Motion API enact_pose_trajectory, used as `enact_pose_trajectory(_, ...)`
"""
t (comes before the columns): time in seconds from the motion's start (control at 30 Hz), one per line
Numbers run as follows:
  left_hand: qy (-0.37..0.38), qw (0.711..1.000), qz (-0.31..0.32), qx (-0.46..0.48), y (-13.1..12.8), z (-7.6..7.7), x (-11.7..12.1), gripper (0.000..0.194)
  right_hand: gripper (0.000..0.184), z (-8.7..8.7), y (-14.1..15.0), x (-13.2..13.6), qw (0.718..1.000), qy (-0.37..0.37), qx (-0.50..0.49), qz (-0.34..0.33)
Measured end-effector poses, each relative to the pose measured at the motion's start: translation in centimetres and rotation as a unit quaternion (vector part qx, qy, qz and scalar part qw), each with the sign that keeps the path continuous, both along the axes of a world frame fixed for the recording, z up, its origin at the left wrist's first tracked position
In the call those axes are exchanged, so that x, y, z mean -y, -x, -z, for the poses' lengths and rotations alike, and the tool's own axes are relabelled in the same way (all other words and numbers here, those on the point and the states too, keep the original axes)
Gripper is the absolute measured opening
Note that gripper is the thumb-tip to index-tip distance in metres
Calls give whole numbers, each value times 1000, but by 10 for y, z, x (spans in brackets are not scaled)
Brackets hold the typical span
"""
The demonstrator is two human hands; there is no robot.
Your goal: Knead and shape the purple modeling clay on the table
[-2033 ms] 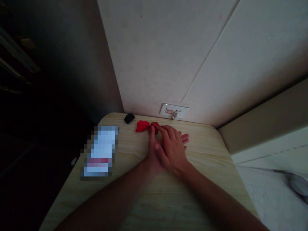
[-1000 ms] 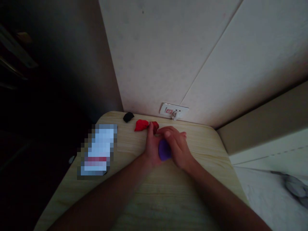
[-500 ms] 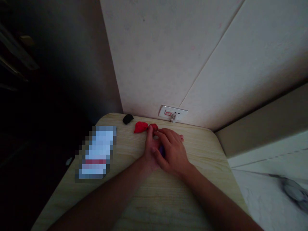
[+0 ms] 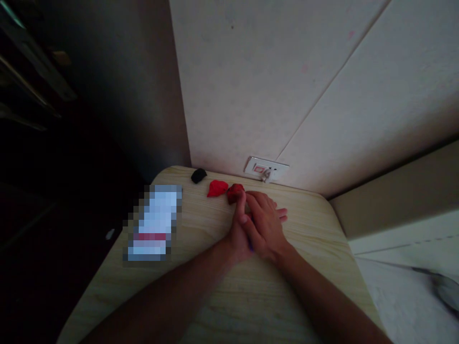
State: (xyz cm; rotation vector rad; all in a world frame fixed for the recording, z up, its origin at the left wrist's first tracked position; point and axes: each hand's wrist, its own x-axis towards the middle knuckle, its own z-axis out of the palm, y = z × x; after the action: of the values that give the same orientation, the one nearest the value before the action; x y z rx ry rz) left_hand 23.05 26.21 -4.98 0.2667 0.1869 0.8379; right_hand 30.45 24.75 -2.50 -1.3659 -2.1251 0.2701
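Note:
My left hand (image 4: 238, 234) rests on the wooden tabletop (image 4: 229, 301), palm turned up and fingers stretched out to the right. Across it lies my right hand (image 4: 265, 224), palm down, with its thumb over the left palm. Pressed between both palms is a piece of purple modelling clay (image 4: 251, 248); only a sliver shows near the heel of the hands. Just beyond my left thumb sits a dark red lump (image 4: 234, 192). A bright red piece (image 4: 217, 188) lies to its left, and a small black piece (image 4: 198, 176) farther left near the back edge.
A phone-like slab with a blurred, lit screen (image 4: 156, 222) lies on the left of the table. Behind the table, a wall socket (image 4: 266, 168) with a plug is set low in the pale wall (image 4: 251, 95). A pale ledge (image 4: 401, 205) runs along the right.
My right hand lifted and tilted, baring a flat purple piece on the left palm, then came down over it again. The view has swung slightly, moving the scene right.

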Motion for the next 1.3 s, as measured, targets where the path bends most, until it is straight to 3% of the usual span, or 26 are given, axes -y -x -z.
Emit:
enact_pose_trajectory(0.23,-23,999,-34,4,-1,8,1,68,60,1,2,-2,1000,-24,-5,17)
enact_pose_trajectory(0.5,-4,999,-2,32,5,0,-4,68,74,5,-5,-6,999,-25,-6,23)
enact_pose_trajectory(0.63,17,998,46,46,12,3,-13,80,72,-3,-13,-7,999,-21,-49,12)
enact_pose_trajectory(0.73,5,998,47,37,16,4,-16,82,72,-10,-8,-2,998,-46,-33,22)
enact_pose_trajectory(0.8,-22,999,-15,19,14,1,-14,81,73,-10,-1,2,999,-51,2,13)
enact_pose_trajectory(0.87,-49,992,-119,17,6,-3,-5,77,77,-6,9,6,998,-55,40,-3)
enact_pose_trajectory(0.93,-73,961,-266,25,-5,-9,7,72,83,-1,17,9,996,-47,80,-7)
enact_pose_trajectory(1.0,-88,927,-364,6,-15,-16,19,82,87,2,22,10,994,-43,102,0)
enact_pose_trajectory(1.03,-92,920,-382,-14,-18,-19,23,93,88,3,24,11,993,-41,108,2)
enact_pose_trajectory(1.1,-84,930,-353,-54,-21,-24,27,107,90,2,25,13,992,-40,119,0)
enact_pose_trajectory(1.17,-66,937,-338,-64,-21,-26,27,110,91,1,26,14,991,-39,128,-3)
enact_pose_trajectory(1.3,-73,906,-417,15,-29,-18,24,98,92,1,26,14,990,-41,132,-11)
